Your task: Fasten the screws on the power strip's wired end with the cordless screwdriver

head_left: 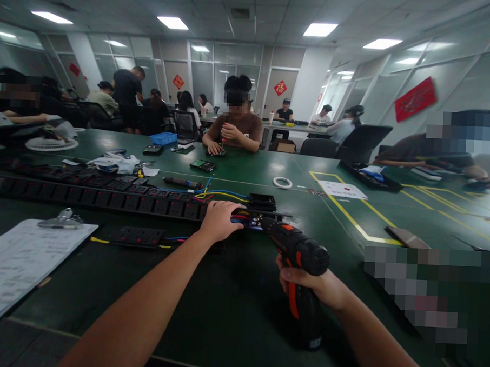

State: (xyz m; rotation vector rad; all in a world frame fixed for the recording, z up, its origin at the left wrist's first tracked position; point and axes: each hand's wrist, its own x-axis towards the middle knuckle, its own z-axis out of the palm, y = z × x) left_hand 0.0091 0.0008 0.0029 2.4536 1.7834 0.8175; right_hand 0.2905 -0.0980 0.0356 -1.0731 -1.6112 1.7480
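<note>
The Chinese character "福" stands on a red diamond-shaped sign (pixel 280 87) fixed to a pale door (pixel 275 101) at the back of the room. Writing on the large red sheet (pixel 415 100) on the right-hand glass wall, on the clipboard's paper (pixel 20 268) and on the white sheet (pixel 342 189) is too blurred to read, as is the pale label on the power drill (pixel 297 248).

clipboard (pixel 60 222) on table (pixel 239 313) before socket strip (pixel 161 207), basket (pixel 163 139) behind socket strip, drill (pixel 297 248) right of clipboard
</note>
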